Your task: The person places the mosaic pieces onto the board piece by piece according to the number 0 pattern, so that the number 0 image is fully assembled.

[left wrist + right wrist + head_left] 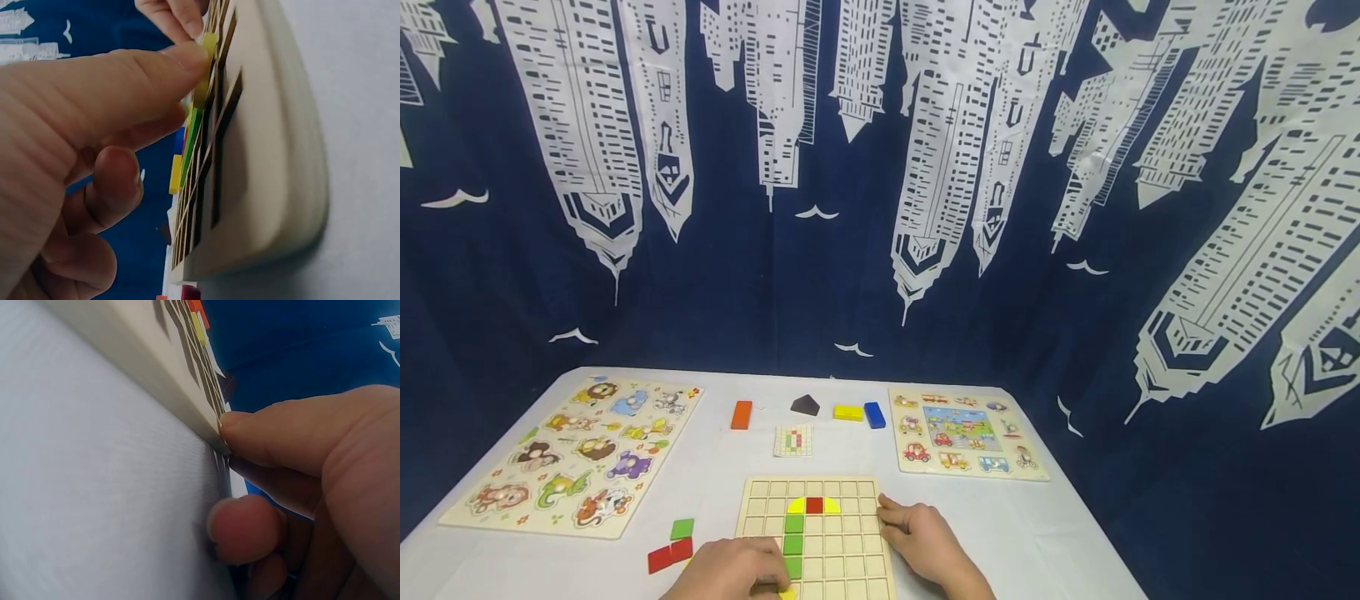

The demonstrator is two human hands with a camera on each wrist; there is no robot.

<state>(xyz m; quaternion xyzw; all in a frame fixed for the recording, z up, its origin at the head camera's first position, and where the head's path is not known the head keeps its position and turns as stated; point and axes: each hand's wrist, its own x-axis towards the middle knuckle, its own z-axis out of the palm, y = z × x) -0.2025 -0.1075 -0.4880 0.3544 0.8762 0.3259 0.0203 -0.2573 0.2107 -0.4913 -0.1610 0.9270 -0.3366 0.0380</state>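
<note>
Nearest the camera, the left hand sits at the front edge of the grid board, its thumb and a fingertip pinching a small yellow tile against the bottom of the green column; the other fingers curl loosely and carry nothing. The right hand steadies the board from its right rim, a straight fingertip pressed to the edge and the remaining fingers bent beside it on the bench, gripping nothing that the wrist view shows. On the board itself the figure looks only partly built: a green strip climbs to a top row of yellow, red tile and yellow, while most cells are bare. Just left of the board lie spare pieces, a green square and a red block. Farther back rests a small pattern card, and beyond it an orange block, a dark triangle, a yellow block and a blue block, all unused. An animal puzzle and a vehicle puzzle flank them.
</note>
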